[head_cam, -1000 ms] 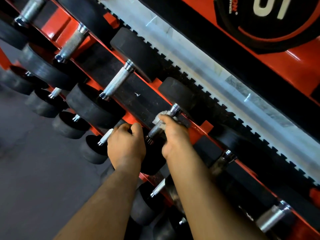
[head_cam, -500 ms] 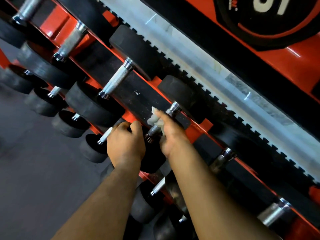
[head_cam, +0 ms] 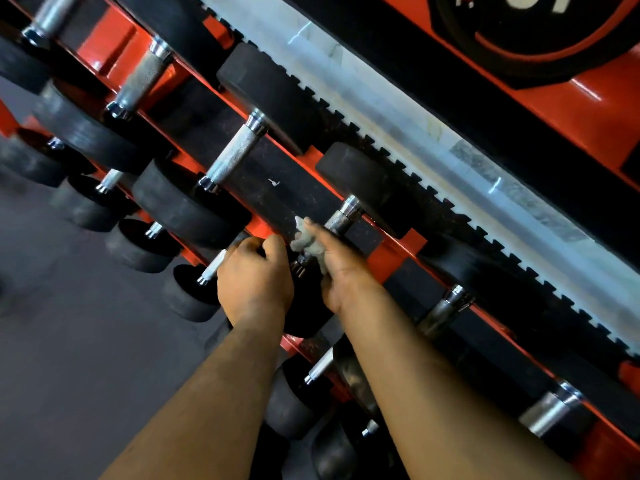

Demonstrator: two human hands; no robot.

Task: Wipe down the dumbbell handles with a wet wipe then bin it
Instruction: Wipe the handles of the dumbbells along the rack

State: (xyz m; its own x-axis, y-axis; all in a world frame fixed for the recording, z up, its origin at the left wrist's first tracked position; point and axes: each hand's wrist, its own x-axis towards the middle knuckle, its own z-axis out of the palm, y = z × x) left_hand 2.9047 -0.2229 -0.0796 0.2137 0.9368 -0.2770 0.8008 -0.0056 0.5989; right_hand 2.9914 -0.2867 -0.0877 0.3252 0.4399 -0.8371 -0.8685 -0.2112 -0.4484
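two bare hands reach into a red dumbbell rack (head_cam: pixel 396 252) seen at a steep tilt, with rows of black rubber-headed dumbbells lying across its rails. the right hand (head_cam: pixel 341 265) is clenched around a crumpled grey-white wet wipe (head_cam: pixel 306 239), pressing it onto the knurled steel handle (head_cam: pixel 337 220) of a dumbbell on the upper tier; the wipe bunches out above the thumb and covers the lower part of that handle, while the upper stretch near the chrome collar shows bare. the handle's far end meets a round black head (head_cam: pixel 356 171) resting against the rail. the left hand (head_cam: pixel 254 275) is curled shut over the near head (head_cam: pixel 308 303) of the same dumbbell, fingers wrapped over its top edge, just beside the right hand but not touching the wipe. to the left on the same tier lies another dumbbell with a longer bare knurled handle (head_cam: pixel 233 155), well apart from both hands, and further left one more handle (head_cam: pixel 140 77). smaller dumbbells sit on a lower tier near the grey floor (head_cam: pixel 69 341). beyond the rack runs a pale strip of wall or floor edge (head_cam: pixel 433 133) bordered by black toothed matting, and at the top right a black weight plate (head_cam: pixel 536 36) with white lettering sits on a red frame. no bin can be made out.
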